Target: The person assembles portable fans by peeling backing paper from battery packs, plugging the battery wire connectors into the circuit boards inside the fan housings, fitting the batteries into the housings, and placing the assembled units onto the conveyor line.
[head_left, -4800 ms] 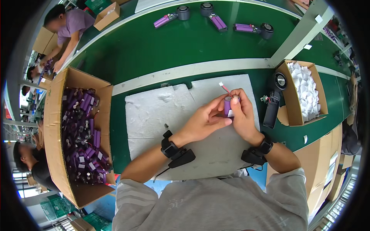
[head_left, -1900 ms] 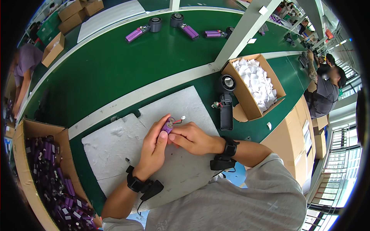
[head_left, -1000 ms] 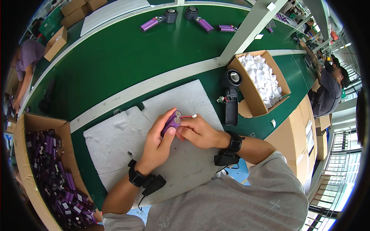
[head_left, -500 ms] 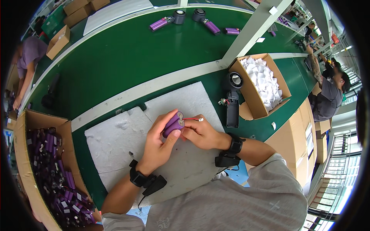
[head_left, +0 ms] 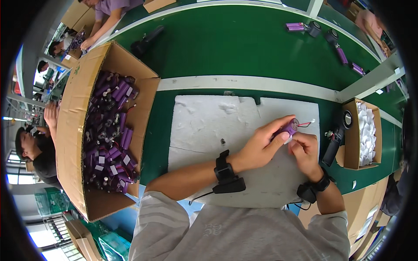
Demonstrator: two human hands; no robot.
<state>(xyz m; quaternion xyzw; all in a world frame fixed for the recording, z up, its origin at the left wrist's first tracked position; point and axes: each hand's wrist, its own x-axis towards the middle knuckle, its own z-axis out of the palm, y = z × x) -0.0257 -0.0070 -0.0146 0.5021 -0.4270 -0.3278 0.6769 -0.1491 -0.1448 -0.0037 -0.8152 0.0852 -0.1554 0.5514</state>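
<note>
Purple battery pack [head_left: 291, 127] is up in the air over the white foam sheet [head_left: 200, 117], tipped at an angle, with the left hand [head_left: 259, 147] wrapped around it. Right hand [head_left: 308, 150] is at its lower side, fingers bunched in close, but can't tell if they're actually gripping anything. Progress-wise, I'd say this one's partway: its red-and-black lead [head_left: 305, 125] is on, ending in a white plug [head_left: 313, 120], and there's a white patch near the fingertips, though I can't make out if it's stuck down. Black casing [head_left: 333, 149] lies on the green surface [head_left: 209, 48] to the right, well apart from the pack, beside the box of white slips [head_left: 367, 130]. Plenty more loose packs [head_left: 109, 158] in the big cardboard box [head_left: 69, 130] on the left.
</note>
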